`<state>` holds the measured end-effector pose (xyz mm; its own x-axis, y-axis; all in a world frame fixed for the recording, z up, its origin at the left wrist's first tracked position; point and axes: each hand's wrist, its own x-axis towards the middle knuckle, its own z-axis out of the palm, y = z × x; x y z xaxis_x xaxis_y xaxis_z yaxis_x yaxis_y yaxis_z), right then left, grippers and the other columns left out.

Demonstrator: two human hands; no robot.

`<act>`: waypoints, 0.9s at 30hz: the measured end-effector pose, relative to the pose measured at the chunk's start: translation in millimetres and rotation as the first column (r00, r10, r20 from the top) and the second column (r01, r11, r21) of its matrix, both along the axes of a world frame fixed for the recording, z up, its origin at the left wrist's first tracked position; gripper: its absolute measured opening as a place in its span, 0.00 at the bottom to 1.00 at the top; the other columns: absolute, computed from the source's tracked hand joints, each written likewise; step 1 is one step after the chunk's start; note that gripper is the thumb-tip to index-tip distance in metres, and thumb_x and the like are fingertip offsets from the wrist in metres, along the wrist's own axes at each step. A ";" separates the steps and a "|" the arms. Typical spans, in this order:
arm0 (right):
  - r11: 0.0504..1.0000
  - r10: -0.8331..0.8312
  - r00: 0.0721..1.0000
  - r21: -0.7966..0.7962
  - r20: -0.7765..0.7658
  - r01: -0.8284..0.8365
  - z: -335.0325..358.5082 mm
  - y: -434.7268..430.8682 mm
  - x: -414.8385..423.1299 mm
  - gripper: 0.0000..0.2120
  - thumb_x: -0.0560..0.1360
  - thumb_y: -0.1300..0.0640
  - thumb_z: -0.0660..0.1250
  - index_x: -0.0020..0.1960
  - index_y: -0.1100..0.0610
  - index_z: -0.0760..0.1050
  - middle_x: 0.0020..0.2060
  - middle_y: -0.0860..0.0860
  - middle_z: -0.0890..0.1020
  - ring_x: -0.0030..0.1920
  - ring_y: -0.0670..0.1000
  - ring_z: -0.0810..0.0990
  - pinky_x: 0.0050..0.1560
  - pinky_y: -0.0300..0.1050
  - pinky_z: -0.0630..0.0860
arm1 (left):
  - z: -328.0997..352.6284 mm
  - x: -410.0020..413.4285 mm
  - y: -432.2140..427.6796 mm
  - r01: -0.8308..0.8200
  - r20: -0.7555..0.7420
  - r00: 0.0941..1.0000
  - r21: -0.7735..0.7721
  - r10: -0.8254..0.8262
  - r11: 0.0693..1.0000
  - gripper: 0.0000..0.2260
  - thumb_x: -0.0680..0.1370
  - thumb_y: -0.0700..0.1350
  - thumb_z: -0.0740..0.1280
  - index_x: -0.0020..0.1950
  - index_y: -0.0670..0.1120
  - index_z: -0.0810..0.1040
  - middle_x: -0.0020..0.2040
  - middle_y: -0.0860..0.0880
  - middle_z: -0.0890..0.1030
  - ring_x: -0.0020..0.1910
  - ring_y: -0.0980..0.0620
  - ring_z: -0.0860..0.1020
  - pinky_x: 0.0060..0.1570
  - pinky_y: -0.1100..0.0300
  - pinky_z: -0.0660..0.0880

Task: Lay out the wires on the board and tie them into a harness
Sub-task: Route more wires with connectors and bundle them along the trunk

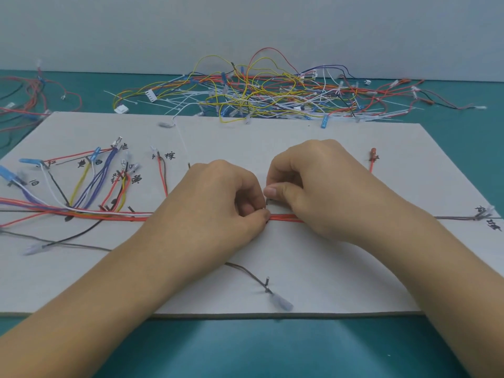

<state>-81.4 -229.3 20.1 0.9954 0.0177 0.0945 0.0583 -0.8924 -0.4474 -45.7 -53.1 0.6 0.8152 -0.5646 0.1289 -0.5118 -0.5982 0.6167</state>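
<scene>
Pinching the red bundle (pixel 285 217) where it crosses the middle of the board (pixel 327 268), the left hand (pixel 218 203) has its fingers (pixel 261 214) curled tight on it. The right hand (pixel 308 184) sits just beside, thumb against forefinger, but I cannot tell whether it nips a tie or nothing. The bundle looks light, limp and springy, best held close to the tying spot. Knuckles hide that spot, and the pile (pixel 259 96) on the bench (pixel 245 347) behind is too tangled to sort.
</scene>
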 end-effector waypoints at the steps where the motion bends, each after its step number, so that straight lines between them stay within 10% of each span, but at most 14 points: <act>1: 1.000 0.006 1.000 -0.020 -0.009 -0.007 0.4 -0.8 -1.9 0.05 0.77 0.53 0.72 0.43 0.52 0.83 0.36 0.45 0.79 0.38 0.42 0.75 0.37 0.35 0.70 | -0.2 0.2 0.5 0.000 0.000 1.000 0.005 0.000 1.000 0.03 0.71 0.49 0.74 0.37 0.55 0.83 0.33 0.62 0.81 0.33 0.64 0.77 0.33 0.71 0.69; 15: 0.971 0.020 0.997 0.241 -0.077 -0.001 -5.3 -3.8 -15.3 0.12 0.74 0.65 0.68 0.51 0.49 0.82 0.35 0.45 0.84 0.38 0.40 0.80 0.38 0.32 0.71 | -1.7 0.1 2.7 0.007 0.016 1.000 0.004 -0.007 1.000 0.04 0.72 0.50 0.75 0.38 0.55 0.84 0.33 0.61 0.80 0.33 0.64 0.77 0.33 0.72 0.68; 27: 0.996 0.023 0.998 0.080 0.057 -0.027 -5.8 4.5 -15.9 0.10 0.71 0.62 0.65 0.44 0.51 0.83 0.35 0.45 0.82 0.39 0.44 0.78 0.38 0.32 0.71 | 20.4 6.2 16.9 0.077 0.023 0.997 0.105 -0.080 0.992 0.04 0.72 0.56 0.70 0.43 0.59 0.84 0.40 0.71 0.80 0.38 0.63 0.78 0.34 0.64 0.68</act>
